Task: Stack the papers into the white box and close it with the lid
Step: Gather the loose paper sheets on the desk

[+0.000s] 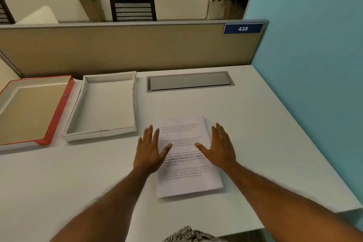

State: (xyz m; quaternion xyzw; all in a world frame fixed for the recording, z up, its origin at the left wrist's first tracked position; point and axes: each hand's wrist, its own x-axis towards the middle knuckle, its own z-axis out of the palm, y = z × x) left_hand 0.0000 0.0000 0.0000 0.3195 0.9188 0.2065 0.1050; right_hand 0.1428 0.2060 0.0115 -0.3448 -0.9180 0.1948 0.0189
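A stack of printed papers (pixel 185 173) lies flat on the white desk, right of centre. My left hand (pixel 150 150) rests flat on the stack's left edge, fingers spread. My right hand (pixel 221 146) lies flat on its right edge, thumb over the text. Neither hand grips anything. The white box (pixel 104 133) stands empty on the desk, left of and behind the papers. Its lid (pixel 57 112), red outside and beige inside, lies upturned to the left of the box.
A grey cable hatch (pixel 189 81) is set into the desk behind the papers. A beige partition (pixel 125 49) closes the back and a light blue wall (pixel 314 65) the right side. The desk's front edge runs just below my forearms.
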